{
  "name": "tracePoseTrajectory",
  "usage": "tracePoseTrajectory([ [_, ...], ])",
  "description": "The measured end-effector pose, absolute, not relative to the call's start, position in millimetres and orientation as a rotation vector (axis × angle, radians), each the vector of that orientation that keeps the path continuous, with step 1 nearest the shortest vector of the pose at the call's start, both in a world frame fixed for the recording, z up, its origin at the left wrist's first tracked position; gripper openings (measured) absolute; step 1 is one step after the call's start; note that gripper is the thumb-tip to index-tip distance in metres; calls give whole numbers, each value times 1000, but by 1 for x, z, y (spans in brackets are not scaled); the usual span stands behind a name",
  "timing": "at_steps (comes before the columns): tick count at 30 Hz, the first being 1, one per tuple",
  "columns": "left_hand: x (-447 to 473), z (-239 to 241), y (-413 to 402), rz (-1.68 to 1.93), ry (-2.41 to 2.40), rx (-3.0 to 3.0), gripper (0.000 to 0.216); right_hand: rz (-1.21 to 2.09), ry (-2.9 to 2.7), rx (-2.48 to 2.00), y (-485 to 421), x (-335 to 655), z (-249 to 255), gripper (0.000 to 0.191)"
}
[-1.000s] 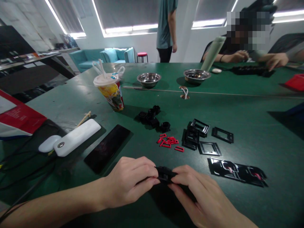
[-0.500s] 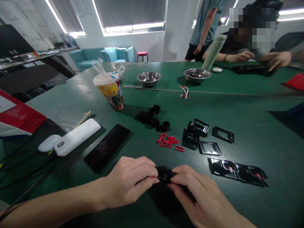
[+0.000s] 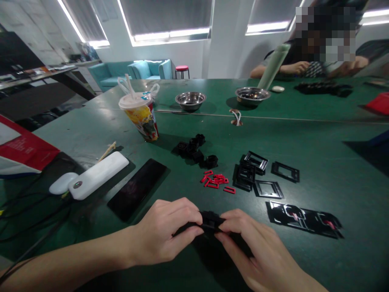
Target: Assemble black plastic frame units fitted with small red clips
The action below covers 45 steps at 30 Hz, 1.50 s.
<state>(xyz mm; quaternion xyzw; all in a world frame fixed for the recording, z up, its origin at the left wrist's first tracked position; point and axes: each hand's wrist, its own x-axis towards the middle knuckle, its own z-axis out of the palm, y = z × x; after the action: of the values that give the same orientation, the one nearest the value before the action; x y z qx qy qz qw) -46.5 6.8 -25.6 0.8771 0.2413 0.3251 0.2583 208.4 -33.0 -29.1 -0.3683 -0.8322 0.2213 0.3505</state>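
Between my two hands, just above the green table, is a small black plastic part (image 3: 210, 220). My left hand (image 3: 170, 231) pinches its left end between thumb and fingers. At the other end, my right hand (image 3: 251, 243) grips it the same way. The fingers cover much of the part, so its full shape is hidden. Beyond it lies a loose pile of small red rectangular rings (image 3: 216, 180). Several black rectangular frames (image 3: 246, 173) rest to the right of them. Nearer my right hand is a glossy black panel (image 3: 304, 219) with reddish spots.
Black blocky pieces (image 3: 194, 149) sit behind the red rings. On the left are a dark phone (image 3: 138, 189), a white power bank (image 3: 99, 175) with cables, and a drink cup (image 3: 139, 117). Two metal bowls (image 3: 191, 101) stand farther back. A person (image 3: 322, 52) sits across the table.
My hands keep hold of the black part, with only slight finger shifts. The standing person at the back has left view. The seated person's hands have lifted away from the dark object there.
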Motion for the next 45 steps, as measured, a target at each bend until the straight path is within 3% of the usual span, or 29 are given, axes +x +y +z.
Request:
tracePoseTrajectory([
  [17,-47,-25,5,855,660,2356,9,567,-2187,-964,-34,210,-30,15],
  [25,-49,-26,-1,826,790,2372,31,412,-2265,-957,-35,211,-32,11],
  [32,-48,-24,4,816,713,2421,20,326,-2289,-897,-33,211,-32,11],
  [45,-49,-29,3,782,706,2435,18,519,-2338,-870,-33,214,-28,12],
])
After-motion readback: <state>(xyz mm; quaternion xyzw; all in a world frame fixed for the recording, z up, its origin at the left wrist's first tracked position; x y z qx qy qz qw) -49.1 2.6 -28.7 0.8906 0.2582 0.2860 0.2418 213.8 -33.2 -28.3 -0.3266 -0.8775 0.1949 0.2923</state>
